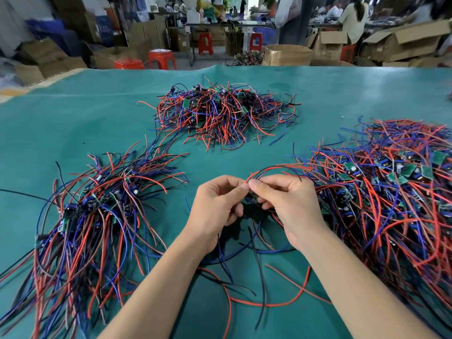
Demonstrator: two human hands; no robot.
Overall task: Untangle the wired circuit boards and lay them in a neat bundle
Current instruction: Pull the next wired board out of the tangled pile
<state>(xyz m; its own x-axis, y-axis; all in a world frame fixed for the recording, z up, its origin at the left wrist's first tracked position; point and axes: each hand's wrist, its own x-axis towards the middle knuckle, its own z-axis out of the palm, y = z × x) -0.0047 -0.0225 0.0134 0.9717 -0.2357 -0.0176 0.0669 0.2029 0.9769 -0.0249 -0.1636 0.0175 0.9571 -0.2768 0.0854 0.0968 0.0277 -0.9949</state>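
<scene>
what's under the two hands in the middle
Loose red, blue and black wires trail on the green mat. The small board pinched between both hands' fingers is mostly hidden.

Three heaps of wired boards lie on the table mat point(73, 113): the left bundle point(97, 211) near the front left, the far pile point(220, 113) behind the middle, and the right heap point(391, 192) along the right side — each well apart from the others. Between the left bundle and the right heap, at the front centre, the left hand point(215, 204) and the right hand point(288, 204) meet fingertip to fingertip on one small board point(252, 198), whose loose wires point(259, 277) trail down toward the near edge and cross over one another on the mat. Behind the table stand stools point(161, 58) and cardboard boxes point(288, 55) on the floor — people work at benches further back.
</scene>
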